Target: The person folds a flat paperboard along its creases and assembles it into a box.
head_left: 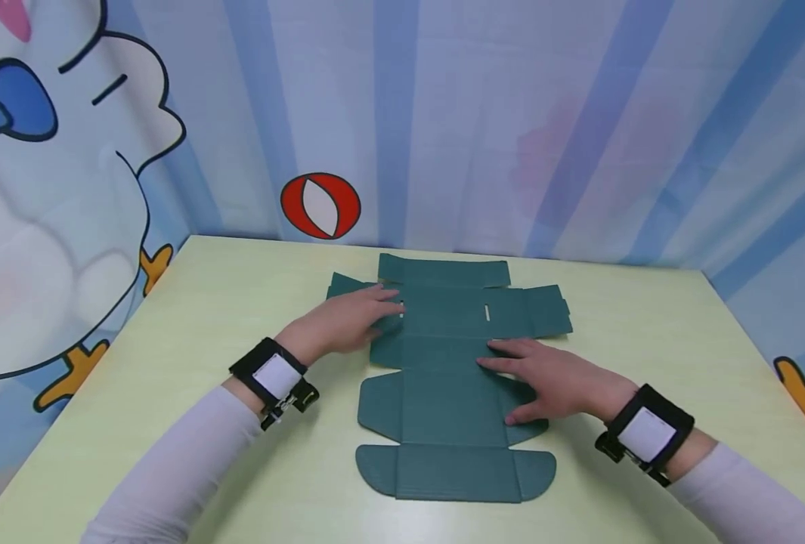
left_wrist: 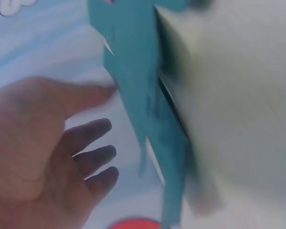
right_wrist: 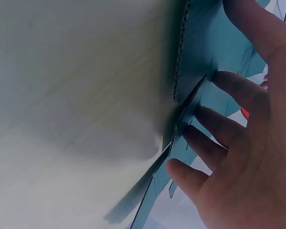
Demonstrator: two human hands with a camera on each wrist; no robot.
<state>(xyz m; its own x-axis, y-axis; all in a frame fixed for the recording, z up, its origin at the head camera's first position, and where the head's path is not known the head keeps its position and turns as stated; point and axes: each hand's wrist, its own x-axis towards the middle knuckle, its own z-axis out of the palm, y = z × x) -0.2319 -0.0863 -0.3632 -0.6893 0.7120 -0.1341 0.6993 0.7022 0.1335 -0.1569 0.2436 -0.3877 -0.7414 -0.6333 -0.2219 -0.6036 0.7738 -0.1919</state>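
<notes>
A dark green cardboard box blank (head_left: 453,408), unfolded with creased panels, side flaps and two small slots, lies on the table. Over its far left flap reaches my left hand (head_left: 348,319), fingers extended. In the left wrist view the thumb tip meets the edge of the blurred cardboard (left_wrist: 133,71); whether it presses there I cannot tell. My right hand (head_left: 552,374) is spread over the right side, covering part of a near side flap. Seen from the right wrist, its fingertips rest at the cardboard (right_wrist: 205,52), whose corrugated edge shows. Neither hand grips anything.
The pale yellow table (head_left: 239,279) reaches back to a blue striped curtain (head_left: 456,128) printed with cartoon figures and a red and white ball (head_left: 320,205). Each wrist wears a black strap (head_left: 269,370) with a small camera.
</notes>
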